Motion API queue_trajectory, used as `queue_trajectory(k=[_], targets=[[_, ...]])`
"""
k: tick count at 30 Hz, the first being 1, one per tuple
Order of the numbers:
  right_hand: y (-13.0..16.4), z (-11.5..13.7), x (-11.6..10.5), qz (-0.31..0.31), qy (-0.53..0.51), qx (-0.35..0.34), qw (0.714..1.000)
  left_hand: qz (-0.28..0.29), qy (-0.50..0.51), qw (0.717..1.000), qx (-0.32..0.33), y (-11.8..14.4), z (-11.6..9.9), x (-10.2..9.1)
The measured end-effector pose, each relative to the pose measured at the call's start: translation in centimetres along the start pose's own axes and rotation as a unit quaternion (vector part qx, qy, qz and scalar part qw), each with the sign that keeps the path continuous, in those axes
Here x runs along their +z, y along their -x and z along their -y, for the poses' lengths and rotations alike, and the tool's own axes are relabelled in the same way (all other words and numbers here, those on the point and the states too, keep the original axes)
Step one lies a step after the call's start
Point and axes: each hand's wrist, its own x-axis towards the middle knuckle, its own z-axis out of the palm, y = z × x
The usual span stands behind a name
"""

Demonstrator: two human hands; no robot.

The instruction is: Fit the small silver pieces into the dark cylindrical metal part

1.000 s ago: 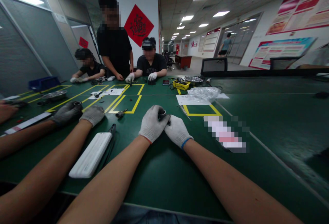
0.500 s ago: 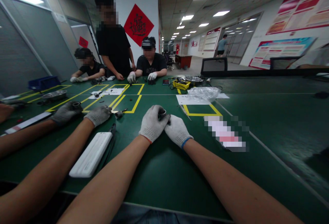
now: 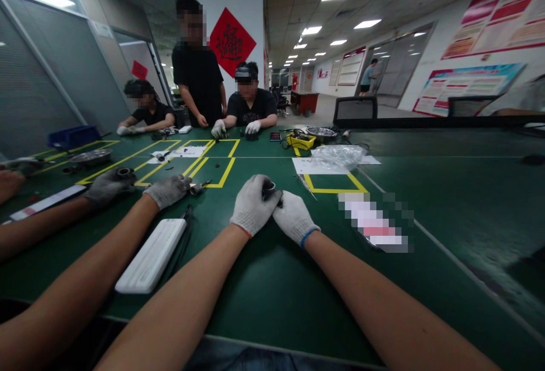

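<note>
In white knitted gloves, my two hands meet over the green table (image 3: 264,280). My left hand (image 3: 252,207) is wrapped around a small dark cylindrical part with a pale round rim (image 3: 269,188); most of it is hidden by the glove. Against its right side my right hand (image 3: 294,217) is closed, thumb and fingers pinched at a dark bit (image 3: 280,200). Whether that bit belongs to the same part, I cannot tell. Beyond my hands, thin tweezers (image 3: 307,186) lie beside a yellow taped outline (image 3: 336,190).
Left of my arms lie a white power strip (image 3: 151,254) and its dark cable. A co-worker's gloved hand (image 3: 168,191) touches a small metal part (image 3: 196,188). Clear plastic bags (image 3: 338,157), a yellow tray (image 3: 300,141) and a blurred packet (image 3: 372,220) sit ahead and right.
My hands hold almost the same pose. The neighbouring co-worker's gloved hand has shifted right towards the small metal part. Across the table, the standing person has straightened and moved right.
</note>
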Motion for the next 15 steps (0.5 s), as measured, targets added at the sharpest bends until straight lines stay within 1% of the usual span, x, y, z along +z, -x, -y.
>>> queue_trajectory(k=[8,15], targets=[[-0.02,-0.27,0.21,-0.008,-0.005,0.000,1.000,-0.006,0.002,1.000,0.004,0.04,0.13,0.14],[0.01,-0.05,-0.02,0.002,-0.005,0.007,1.000,-0.004,0.003,1.000,0.005,0.05,0.19,0.15]])
